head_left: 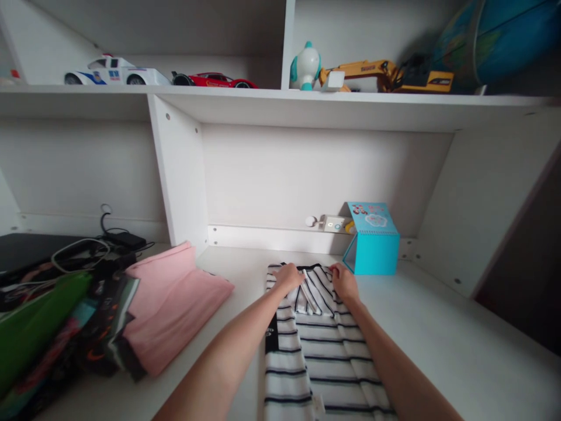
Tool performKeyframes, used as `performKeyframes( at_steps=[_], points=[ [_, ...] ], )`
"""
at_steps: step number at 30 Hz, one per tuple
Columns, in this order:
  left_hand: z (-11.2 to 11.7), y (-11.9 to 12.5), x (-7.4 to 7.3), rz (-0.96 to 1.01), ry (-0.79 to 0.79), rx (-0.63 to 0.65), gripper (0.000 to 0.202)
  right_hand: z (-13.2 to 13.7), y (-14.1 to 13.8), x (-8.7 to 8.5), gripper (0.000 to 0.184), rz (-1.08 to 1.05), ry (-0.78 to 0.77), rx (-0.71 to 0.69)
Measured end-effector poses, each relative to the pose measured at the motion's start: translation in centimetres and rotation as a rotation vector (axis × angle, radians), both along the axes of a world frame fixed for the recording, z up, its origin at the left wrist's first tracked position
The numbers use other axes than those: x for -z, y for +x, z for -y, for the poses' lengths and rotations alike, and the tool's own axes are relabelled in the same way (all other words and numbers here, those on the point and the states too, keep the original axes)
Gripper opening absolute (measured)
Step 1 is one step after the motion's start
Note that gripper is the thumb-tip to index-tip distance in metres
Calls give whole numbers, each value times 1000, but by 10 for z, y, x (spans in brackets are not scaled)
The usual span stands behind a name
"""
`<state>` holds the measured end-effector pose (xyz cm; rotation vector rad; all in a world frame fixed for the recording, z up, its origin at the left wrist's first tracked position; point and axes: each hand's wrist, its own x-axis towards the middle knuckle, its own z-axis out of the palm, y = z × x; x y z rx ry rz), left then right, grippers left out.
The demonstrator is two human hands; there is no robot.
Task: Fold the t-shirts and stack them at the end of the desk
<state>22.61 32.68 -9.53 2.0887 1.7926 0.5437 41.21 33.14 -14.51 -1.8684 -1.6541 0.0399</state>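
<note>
A white shirt with black stripes lies on the white desk, its sides folded inward into a long strip. My left hand is at the far left part of the shirt, fingers closed on the fabric near a folded-over striped piece. At the far right corner, my right hand pinches the shirt's edge between thumb and fingers. A black patch with white lettering shows on the shirt's left side. Both hands partly cover the fabric they grip, and the shirt's near end runs out of view.
Left of the shirt lies a folded pink garment beside piled clothes, including a green one. A blue desk calendar stands behind my right hand, near a power strip. Toy cars and a globe sit on the shelf above.
</note>
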Motion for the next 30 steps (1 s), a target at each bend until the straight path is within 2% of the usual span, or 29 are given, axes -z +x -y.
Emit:
performKeyframes(
  at_steps=[5,9,11,14,16,19,21,24,27,30],
  points=[
    [-4,5,2,145,34,23,16,-2,3,0,26,5,-19,15],
    [0,-8,3,216,64,-2,27,-2,3,-2,25,33,-45,11],
    [3,-19,3,132,63,-53,32,-1,1,-3,26,60,-60,-16],
    [9,-28,3,-76,101,-99,28,1,-2,-5,27,115,-78,-64],
    [16,-26,3,-124,174,-45,25,3,-4,-5,26,155,-90,-70],
    [30,-18,6,-128,288,200,36,6,-6,-4,26,204,-105,-40],
    [38,-14,11,-164,228,315,48,8,-7,-3,26,228,-109,-18],
    [44,-14,22,-213,65,317,61,9,-7,-4,27,248,-116,-12],
    [43,-16,29,-209,51,308,64,11,-8,-7,27,247,-132,-40],
    [43,-17,29,-199,64,307,65,20,-13,-12,30,231,-158,-87]
  ],
)
